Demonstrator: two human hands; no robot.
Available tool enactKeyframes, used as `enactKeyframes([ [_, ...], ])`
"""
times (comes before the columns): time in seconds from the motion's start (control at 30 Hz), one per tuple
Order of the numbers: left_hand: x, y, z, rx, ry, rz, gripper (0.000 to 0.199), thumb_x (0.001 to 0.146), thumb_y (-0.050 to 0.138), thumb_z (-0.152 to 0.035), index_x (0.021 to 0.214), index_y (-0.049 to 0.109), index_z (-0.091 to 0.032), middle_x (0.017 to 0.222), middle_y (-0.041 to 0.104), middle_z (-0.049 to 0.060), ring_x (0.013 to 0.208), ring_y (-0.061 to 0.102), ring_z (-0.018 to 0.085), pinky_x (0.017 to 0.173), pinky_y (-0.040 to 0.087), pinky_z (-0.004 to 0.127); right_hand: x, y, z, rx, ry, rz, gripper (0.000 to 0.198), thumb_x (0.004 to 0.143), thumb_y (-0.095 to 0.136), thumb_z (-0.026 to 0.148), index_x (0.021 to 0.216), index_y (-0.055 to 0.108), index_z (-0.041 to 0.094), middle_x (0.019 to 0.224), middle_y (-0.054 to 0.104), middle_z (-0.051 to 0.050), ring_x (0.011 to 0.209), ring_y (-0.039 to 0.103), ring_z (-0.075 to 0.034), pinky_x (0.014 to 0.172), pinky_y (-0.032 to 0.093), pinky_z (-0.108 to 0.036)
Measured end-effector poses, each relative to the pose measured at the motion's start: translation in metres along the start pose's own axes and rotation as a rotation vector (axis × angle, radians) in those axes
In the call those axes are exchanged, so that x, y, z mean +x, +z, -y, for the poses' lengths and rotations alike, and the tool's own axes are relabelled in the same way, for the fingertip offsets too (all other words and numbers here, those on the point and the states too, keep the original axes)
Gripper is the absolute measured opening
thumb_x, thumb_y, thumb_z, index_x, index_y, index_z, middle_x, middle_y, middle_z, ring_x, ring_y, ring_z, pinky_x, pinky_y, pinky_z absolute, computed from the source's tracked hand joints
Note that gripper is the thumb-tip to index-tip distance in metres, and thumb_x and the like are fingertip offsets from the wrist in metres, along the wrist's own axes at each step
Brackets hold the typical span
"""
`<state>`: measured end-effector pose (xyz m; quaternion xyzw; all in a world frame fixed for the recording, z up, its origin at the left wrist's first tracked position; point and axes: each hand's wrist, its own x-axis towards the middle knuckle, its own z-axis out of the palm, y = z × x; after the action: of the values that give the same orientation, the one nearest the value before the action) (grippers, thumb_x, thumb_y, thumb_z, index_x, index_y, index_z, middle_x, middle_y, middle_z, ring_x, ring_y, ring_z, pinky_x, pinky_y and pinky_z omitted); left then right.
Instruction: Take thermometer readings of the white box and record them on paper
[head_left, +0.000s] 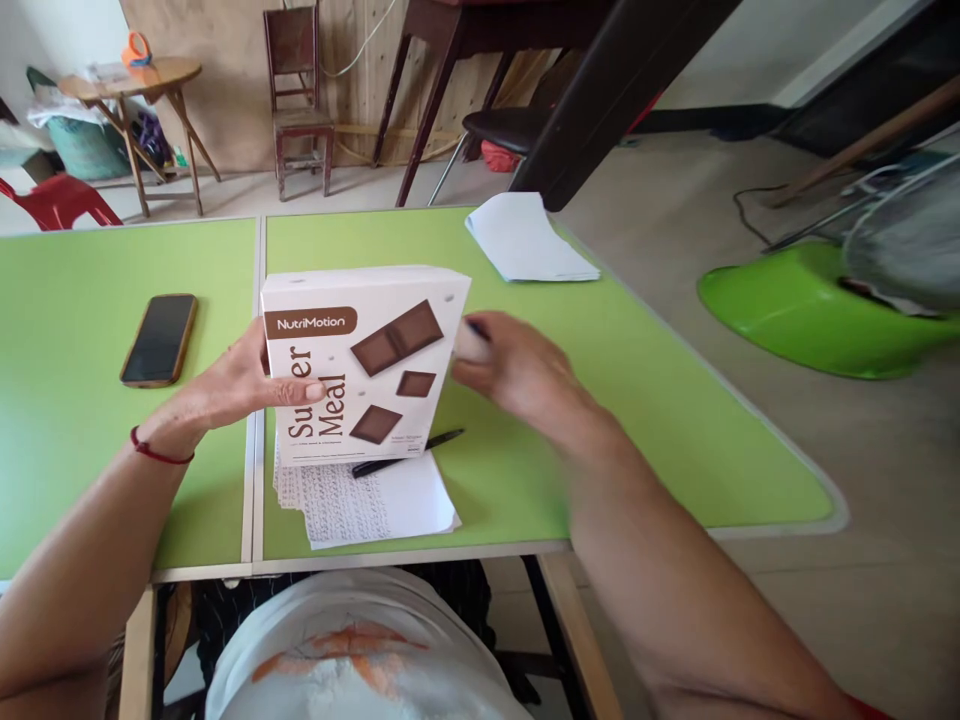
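Observation:
A white NutriMotion "Super Meal" box [322,380] with brown bars printed on its front stands tilted above the green table. My left hand [270,385] grips its left side, thumb across the front and the other fingers hidden behind. At the box's right edge my right hand [506,360] is closed and blurred; something small, pale and dark shows at its fingertips, too smeared to name. Under the box lie sheets of handwritten paper [375,505], and a black pen [382,466] rests across them, partly covered by the box.
The folding green table [660,440] has a metal-edged seam. A smartphone [159,340] lies left of the box, and a stack of white paper [529,240] sits at the far edge. Beyond stand a wooden chair [301,125], a round table [161,75] and a green plastic stool [802,320].

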<state>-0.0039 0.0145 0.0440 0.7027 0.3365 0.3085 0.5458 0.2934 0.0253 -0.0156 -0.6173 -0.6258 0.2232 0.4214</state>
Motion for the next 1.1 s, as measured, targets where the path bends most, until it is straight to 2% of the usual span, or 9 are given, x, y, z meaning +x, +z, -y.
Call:
enactKeyframes([
  [0.07,0.000,0.001,0.000,0.009,0.017,-0.033,0.076,0.074,0.082,-0.036,0.137,0.047,-0.015,0.122,0.068,0.015,0.123,0.059,0.033,0.098,0.052,0.043,-0.012,-0.016,0.022,-0.028,0.088,-0.165,0.034,0.064,0.079,0.021,0.093,0.061,0.024,0.086,0.065,-0.003,0.072,0.055,-0.020,0.067,0.044,-0.038],
  [0.13,0.001,0.001,0.001,0.027,0.028,-0.035,0.075,0.074,0.083,-0.036,0.137,0.048,-0.015,0.121,0.068,0.014,0.123,0.059,0.033,0.097,0.053,0.042,-0.030,-0.024,0.045,0.276,-0.030,-0.271,0.031,0.064,0.079,0.026,0.088,0.059,0.027,0.083,0.064,0.000,0.068,0.057,-0.018,0.062,0.046,-0.037],
  [0.17,0.001,0.000,0.002,0.041,0.038,-0.031,0.073,0.075,0.082,-0.037,0.136,0.050,-0.015,0.121,0.069,0.014,0.123,0.059,0.033,0.098,0.053,0.042,-0.041,-0.023,0.055,0.456,-0.079,-0.253,0.024,0.068,0.077,0.030,0.083,0.059,0.028,0.075,0.061,0.001,0.062,0.055,-0.017,0.056,0.045,-0.035],
  [0.27,0.002,-0.002,0.006,0.094,0.081,-0.021,0.066,0.077,0.080,-0.038,0.134,0.054,-0.015,0.122,0.069,0.013,0.122,0.060,0.032,0.099,0.052,0.040,-0.076,-0.009,0.077,0.917,0.017,0.111,0.030,0.072,0.076,0.040,0.097,0.065,0.027,0.065,0.057,0.004,0.046,0.046,-0.011,0.042,0.038,-0.029],
  [0.33,0.002,-0.003,0.009,0.108,0.079,-0.017,0.065,0.077,0.080,-0.037,0.133,0.055,-0.016,0.119,0.070,0.013,0.121,0.060,0.031,0.095,0.054,0.038,-0.094,0.006,0.083,1.056,0.136,0.298,0.033,0.074,0.075,0.040,0.102,0.066,0.025,0.068,0.058,0.004,0.046,0.047,-0.009,0.042,0.038,-0.026],
  [0.5,0.001,-0.002,0.008,0.071,0.057,-0.016,0.066,0.077,0.081,-0.035,0.133,0.055,-0.014,0.115,0.071,0.013,0.113,0.064,0.031,0.083,0.058,0.035,-0.107,0.034,0.077,1.066,0.162,0.471,0.017,0.082,0.070,0.035,0.082,0.062,0.020,0.066,0.057,0.002,0.055,0.052,-0.010,0.052,0.044,-0.027],
  [0.7,0.004,0.001,0.003,0.070,0.097,0.003,0.062,0.078,0.080,-0.034,0.131,0.055,-0.014,0.127,0.066,0.015,0.112,0.064,0.029,0.084,0.058,0.035,-0.103,0.041,0.071,0.977,0.198,0.423,0.021,0.080,0.073,0.036,0.082,0.060,0.020,0.066,0.060,0.002,0.055,0.054,-0.011,0.053,0.046,-0.028],
  [1.0,0.001,-0.002,0.007,0.151,0.083,-0.001,0.043,0.081,0.076,-0.040,0.112,0.064,-0.014,0.104,0.072,0.010,0.111,0.064,0.028,0.087,0.057,0.037,-0.100,0.041,0.079,0.968,0.162,0.456,0.009,0.083,0.067,0.026,0.079,0.061,0.020,0.063,0.061,0.004,0.055,0.055,-0.010,0.054,0.046,-0.026],
  [1.1,0.001,-0.002,0.007,0.168,0.094,-0.014,0.045,0.080,0.076,-0.043,0.113,0.065,-0.014,0.112,0.071,0.011,0.116,0.061,0.030,0.093,0.055,0.041,-0.100,0.040,0.079,0.954,0.168,0.447,0.008,0.081,0.067,0.025,0.078,0.062,0.020,0.063,0.061,0.004,0.054,0.056,-0.010,0.054,0.046,-0.026],
])
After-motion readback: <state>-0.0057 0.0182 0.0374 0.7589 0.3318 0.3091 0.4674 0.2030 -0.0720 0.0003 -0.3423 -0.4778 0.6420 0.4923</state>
